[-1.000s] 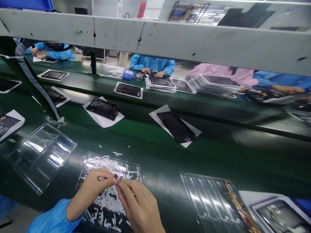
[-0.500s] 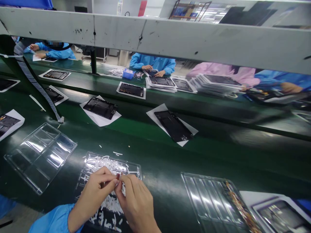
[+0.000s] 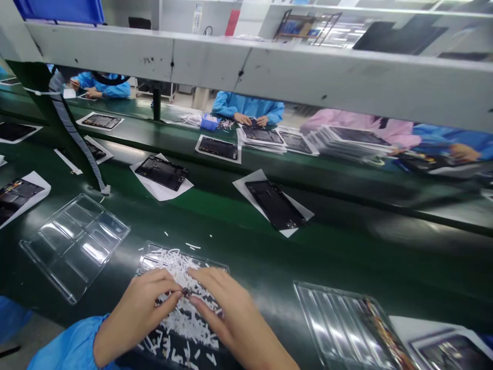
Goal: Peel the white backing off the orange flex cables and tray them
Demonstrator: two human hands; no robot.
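Pinching tiny dark reddish part (image 3: 187, 293) between fingertips of my left hand (image 3: 136, 313) and right hand (image 3: 236, 321), both closed on it, above clear plastic tray (image 3: 148, 254) heaped with white paper strips (image 3: 185, 321); I judge risk: grip slips, part vanishes among strips

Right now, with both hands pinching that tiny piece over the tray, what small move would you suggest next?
Probably ease the left hand and right hand apart to peel the small dark piece they pinch together: it sits right above the clear tray heaped with white strips, where a peeled strip could drop.
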